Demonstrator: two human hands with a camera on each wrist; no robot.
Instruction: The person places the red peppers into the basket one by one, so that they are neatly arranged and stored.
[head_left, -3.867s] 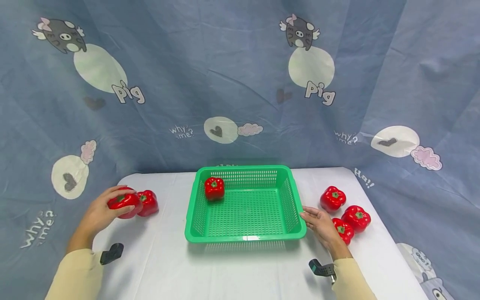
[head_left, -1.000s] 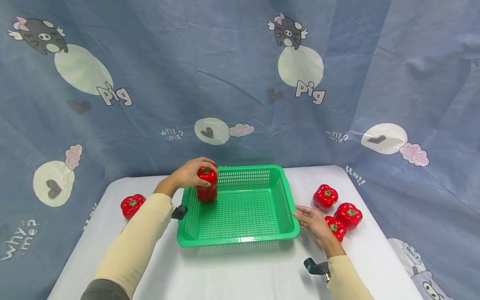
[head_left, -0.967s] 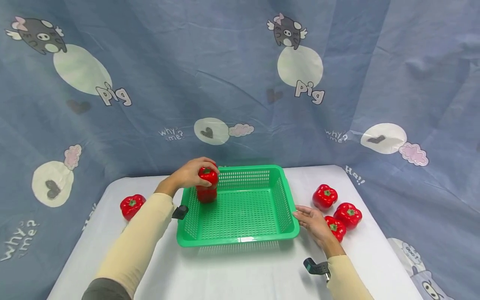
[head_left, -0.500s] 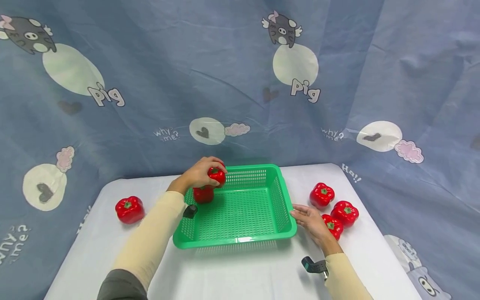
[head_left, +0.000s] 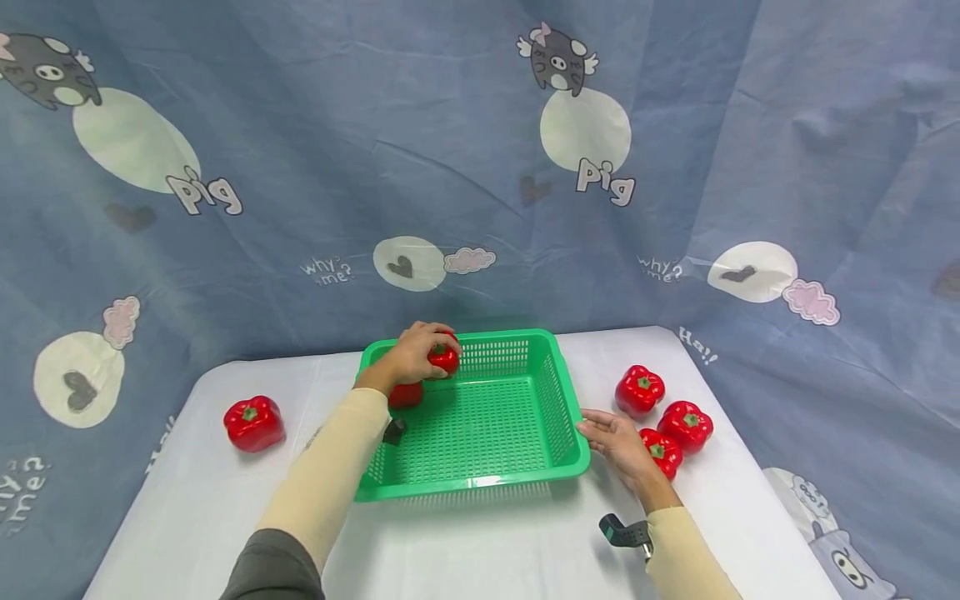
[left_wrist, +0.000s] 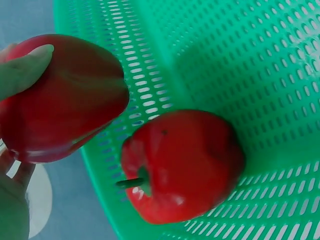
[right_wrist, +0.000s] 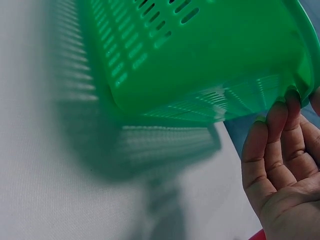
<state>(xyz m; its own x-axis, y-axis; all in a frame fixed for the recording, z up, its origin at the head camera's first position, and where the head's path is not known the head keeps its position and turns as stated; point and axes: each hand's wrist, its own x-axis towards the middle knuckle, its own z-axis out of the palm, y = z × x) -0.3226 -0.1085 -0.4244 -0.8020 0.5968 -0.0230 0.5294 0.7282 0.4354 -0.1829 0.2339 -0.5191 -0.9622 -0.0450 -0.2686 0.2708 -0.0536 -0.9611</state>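
Note:
My left hand (head_left: 417,352) grips a red bell pepper (head_left: 445,357) at the back left inside the green basket (head_left: 471,483). In the left wrist view, thumb and fingers hold that pepper (left_wrist: 65,97) beside another red pepper (left_wrist: 185,165), which lies in the basket with its green stem to the side; a narrow space separates the two. My right hand (head_left: 619,445) is at the basket's right side, fingertips touching the rim. The right wrist view has its fingers (right_wrist: 275,142) fairly straight and side by side against the green plastic (right_wrist: 200,65), with the thumb mostly cut off.
One red pepper (head_left: 254,423) lies on the white table (head_left: 480,550) to the left. Three more, among them the rearmost pepper (head_left: 639,391), are grouped right of the basket, near my right hand and forearm. A blue patterned cloth (head_left: 450,167) hangs behind the table.
Over these seconds my left hand has carried a pepper from the table's left side to the basket, then slightly right and lower beside the pepper there. My right hand stays at the rim.

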